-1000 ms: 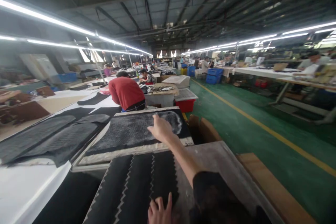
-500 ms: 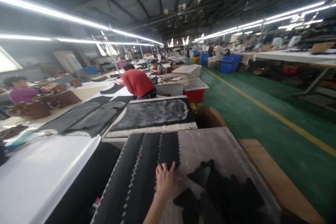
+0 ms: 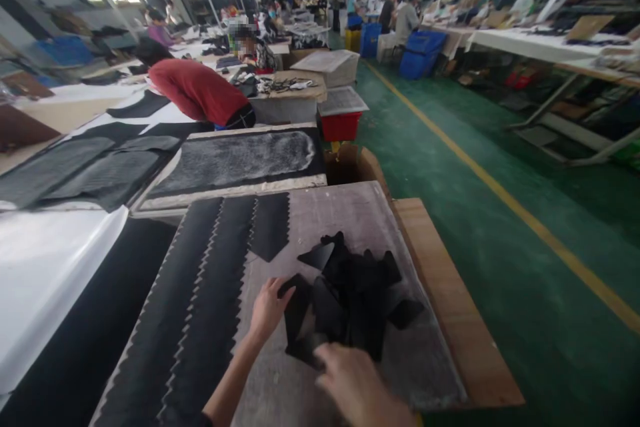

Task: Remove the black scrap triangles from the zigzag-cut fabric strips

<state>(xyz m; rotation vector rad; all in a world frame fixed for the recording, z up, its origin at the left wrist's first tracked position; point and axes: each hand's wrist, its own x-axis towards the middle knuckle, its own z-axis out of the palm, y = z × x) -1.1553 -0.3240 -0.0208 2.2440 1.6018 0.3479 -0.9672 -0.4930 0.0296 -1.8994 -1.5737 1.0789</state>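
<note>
My left hand [image 3: 269, 308] pinches a small black sheet piece [image 3: 299, 301], fabric or leather-like, at the left edge of a loose pile. Blurred by motion, my right hand [image 3: 357, 380] is at the lower edge of the pile, its fingertips by the lower end of dark pieces; its grip is not clear. The black pile [image 3: 357, 287] lies crumpled on a greyish board [image 3: 335, 203]. To the left, black strips [image 3: 220, 280] with zigzag edges lie side by side in rows. A short piece [image 3: 270, 223] with a pointed end tops the rightmost row.
A wooden plank [image 3: 450, 293] runs along the board's right side. Beyond stand a cardboard box [image 3: 367, 163], a red bin [image 3: 341, 125] and a panel with a whitish patch [image 3: 240, 157]. A person in red [image 3: 197, 90] bends over the left table. Green floor [image 3: 480, 213] lies right.
The view has tilted down. My left hand has moved from the strips to the pile and taken a black piece. My right hand has come into view. The rightmost row now shows a short pointed piece.
</note>
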